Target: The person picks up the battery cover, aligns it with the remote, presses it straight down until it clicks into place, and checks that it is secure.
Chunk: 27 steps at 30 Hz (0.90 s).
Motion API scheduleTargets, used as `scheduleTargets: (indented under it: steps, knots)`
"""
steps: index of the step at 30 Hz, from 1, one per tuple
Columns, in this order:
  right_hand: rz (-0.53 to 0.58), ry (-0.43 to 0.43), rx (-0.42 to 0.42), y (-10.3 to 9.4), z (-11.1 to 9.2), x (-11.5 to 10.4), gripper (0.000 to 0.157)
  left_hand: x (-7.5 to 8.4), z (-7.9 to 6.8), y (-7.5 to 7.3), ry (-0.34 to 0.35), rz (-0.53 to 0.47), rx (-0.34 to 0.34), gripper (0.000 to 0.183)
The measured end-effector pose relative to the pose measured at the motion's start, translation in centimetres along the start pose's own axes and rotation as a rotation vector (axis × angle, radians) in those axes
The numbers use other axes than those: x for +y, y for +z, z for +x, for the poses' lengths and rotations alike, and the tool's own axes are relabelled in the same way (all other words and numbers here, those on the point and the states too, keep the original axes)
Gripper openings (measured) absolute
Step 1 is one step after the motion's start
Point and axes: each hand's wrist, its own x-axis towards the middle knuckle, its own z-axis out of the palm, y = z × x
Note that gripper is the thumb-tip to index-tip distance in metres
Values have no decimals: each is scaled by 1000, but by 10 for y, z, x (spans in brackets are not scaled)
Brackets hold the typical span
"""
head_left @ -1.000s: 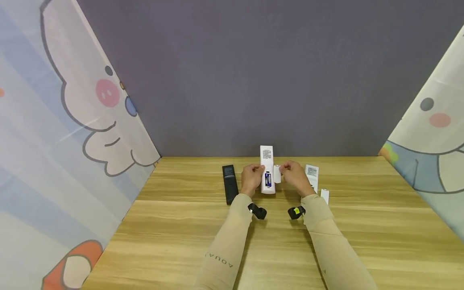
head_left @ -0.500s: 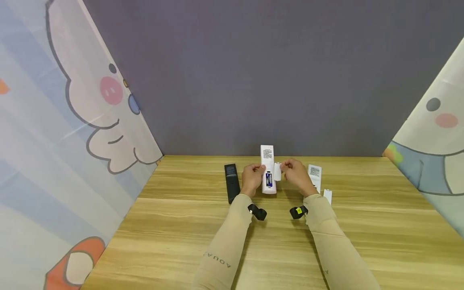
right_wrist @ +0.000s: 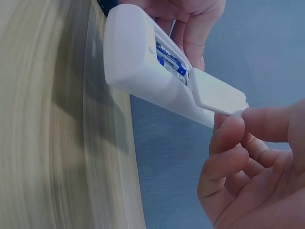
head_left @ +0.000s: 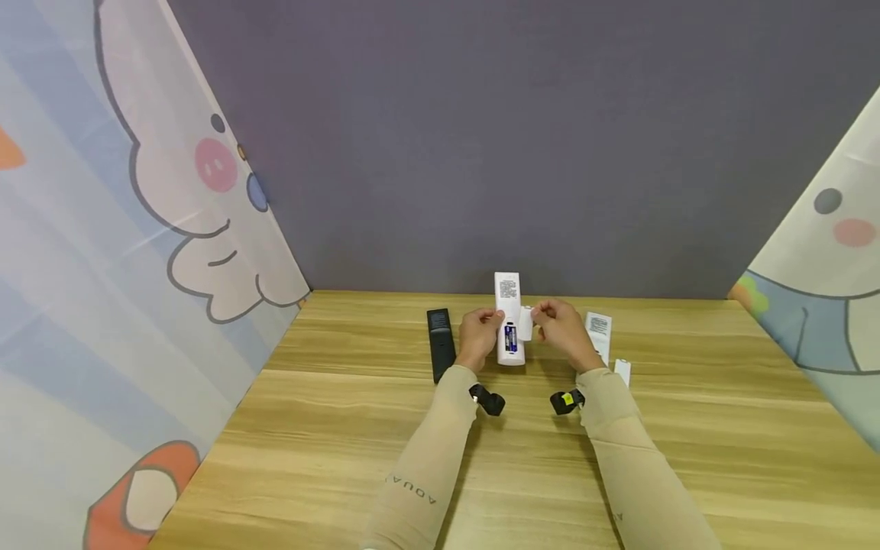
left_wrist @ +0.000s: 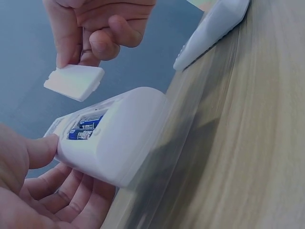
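A white remote control (head_left: 508,305), back side up, is gripped by my left hand (head_left: 479,337), thumb on its edge and fingers curled beneath. Its battery compartment shows two blue batteries (left_wrist: 86,129) lying side by side. My right hand (head_left: 560,330) pinches a white battery cover (right_wrist: 218,93) between thumb and index finger. In the left wrist view the cover is apart from the remote, held beyond the compartment. The remote is raised off the table, casting a shadow on the wood.
A black remote (head_left: 441,344) lies on the wooden table (head_left: 330,428) to the left. On the right lie another white remote (head_left: 599,330), partly hidden by the right hand, and a second white cover (head_left: 622,371). A dark grey wall (head_left: 467,153) stands behind.
The head view has shifted slightly. The battery cover has risen a little beside the remote; both hands keep their holds.
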Motion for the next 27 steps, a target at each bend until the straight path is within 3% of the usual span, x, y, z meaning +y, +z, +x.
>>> scheduleTargets:
  steps: [27]
  knots:
    - [-30, -33, -48, 2, -2, -3, 18, 0, 1, 0, 4, 0, -40, 28]
